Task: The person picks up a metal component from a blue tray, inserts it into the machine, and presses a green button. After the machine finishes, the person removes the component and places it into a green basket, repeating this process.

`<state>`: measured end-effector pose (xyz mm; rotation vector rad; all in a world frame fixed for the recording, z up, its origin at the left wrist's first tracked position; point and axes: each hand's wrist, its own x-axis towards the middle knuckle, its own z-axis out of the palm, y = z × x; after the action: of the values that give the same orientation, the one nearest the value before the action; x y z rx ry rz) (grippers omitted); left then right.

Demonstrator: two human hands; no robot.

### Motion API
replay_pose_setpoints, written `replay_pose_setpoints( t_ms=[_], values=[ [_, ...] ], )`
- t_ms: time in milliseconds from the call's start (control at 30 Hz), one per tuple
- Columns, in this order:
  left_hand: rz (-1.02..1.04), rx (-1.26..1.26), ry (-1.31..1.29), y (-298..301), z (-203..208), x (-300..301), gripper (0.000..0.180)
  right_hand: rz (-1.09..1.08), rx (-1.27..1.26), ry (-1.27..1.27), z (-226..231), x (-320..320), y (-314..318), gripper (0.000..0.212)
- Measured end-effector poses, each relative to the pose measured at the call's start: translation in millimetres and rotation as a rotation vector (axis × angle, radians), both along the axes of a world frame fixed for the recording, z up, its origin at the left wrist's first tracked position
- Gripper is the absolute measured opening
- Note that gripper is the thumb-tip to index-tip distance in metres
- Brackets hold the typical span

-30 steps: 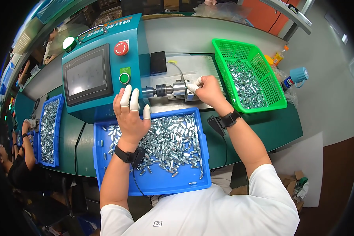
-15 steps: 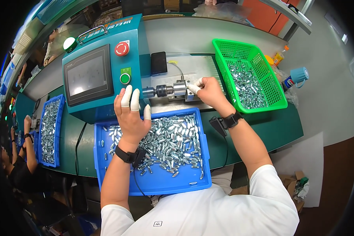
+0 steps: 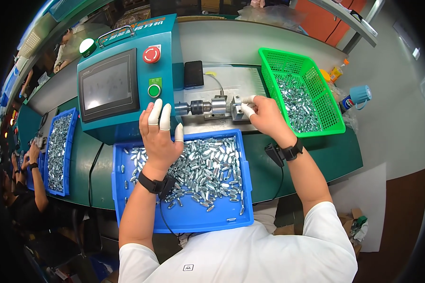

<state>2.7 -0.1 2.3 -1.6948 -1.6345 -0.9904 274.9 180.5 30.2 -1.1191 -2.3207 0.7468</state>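
Note:
My left hand [image 3: 161, 141] is held up in front of the teal machine [image 3: 123, 125], above the blue tray [image 3: 160, 224]. Its fingers are stretched out, white finger covers on several of them, and the fingertips are just below the green push button [image 3: 154, 90]. The thumb and forefinger of my right hand [image 3: 268, 118], also covered in white, close on the right end of a small metal block [image 3: 237, 108]. Left of that block are a shiny metal cylinder [image 3: 218, 105] and the machine's dark chuck [image 3: 197, 107]. Whether a small part sits between my right fingers is hidden.
Small hexagonal metal pieces [image 3: 205, 174] fill much of the blue tray. More lie in a green basket [image 3: 337, 123] at right and a second blue tray [image 3: 70, 155] at left. A black phone [image 3: 193, 74] lies behind the chuck. Another person's hand [image 3: 33, 153] is far left.
My right hand has moved to the right, away from the cylinder. A gap now shows between the cylinder and the metal block. My left hand has kept its pose.

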Motion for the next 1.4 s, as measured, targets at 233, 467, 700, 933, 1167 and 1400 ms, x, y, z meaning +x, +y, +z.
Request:
replay_pose_setpoints(
  t_ms=[233, 467, 700, 933, 1167, 1400],
  values=[
    [-0.001, 0.005, 0.002, 0.7, -0.9, 1.4, 0.073, 0.238, 0.446, -0.075, 4.2, -10.8, -21.4, 0.034],
    [0.012, 0.008, -0.008, -0.3, -3.2, 0.0, 0.071, -0.012, 0.638, 0.134, 21.5, 17.6, 1.3, 0.036],
    [0.009, 0.009, -0.015, 1.7, -2.3, -0.8, 0.07, -0.239, 0.206, -0.229, 50.6, 56.1, -24.8, 0.046],
    [0.005, 0.01, -0.013, 0.4, -5.1, -0.5, 0.07, 0.666, 0.201, -0.272, -11.5, -7.1, -104.5, 0.058],
    [0.005, 0.004, -0.014, -1.0, -0.7, 1.0, 0.074, 0.673, 0.103, -0.399, -32.8, -14.3, -94.1, 0.047],
    [0.006, 0.001, -0.018, -0.9, -2.0, -0.7, 0.074, 0.663, 0.037, -0.138, -34.2, -8.6, -86.5, 0.027]
  ],
)
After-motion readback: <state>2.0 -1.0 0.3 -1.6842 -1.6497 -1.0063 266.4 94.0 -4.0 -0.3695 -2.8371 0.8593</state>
